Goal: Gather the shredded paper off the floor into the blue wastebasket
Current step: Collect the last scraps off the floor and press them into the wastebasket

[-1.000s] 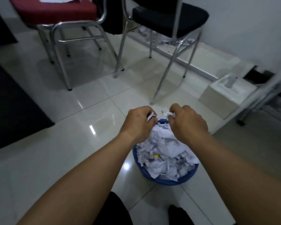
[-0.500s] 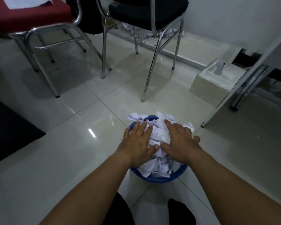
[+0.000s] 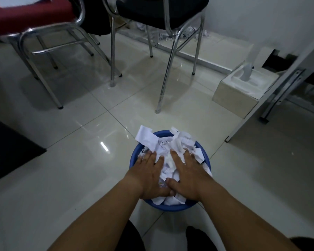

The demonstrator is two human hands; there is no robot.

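You are compacting the load: left hand and right hand lie spread flat on shredded paper heaped in the blue wastebasket; next, collect the scraps beneath the black chair.

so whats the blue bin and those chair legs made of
The blue wastebasket looks like moulded plastic: smooth rim, even colour, faint sheen. The chair legs look like chromed or polished metal tubing, mirror-bright with sharp highlights and thin bent sections.
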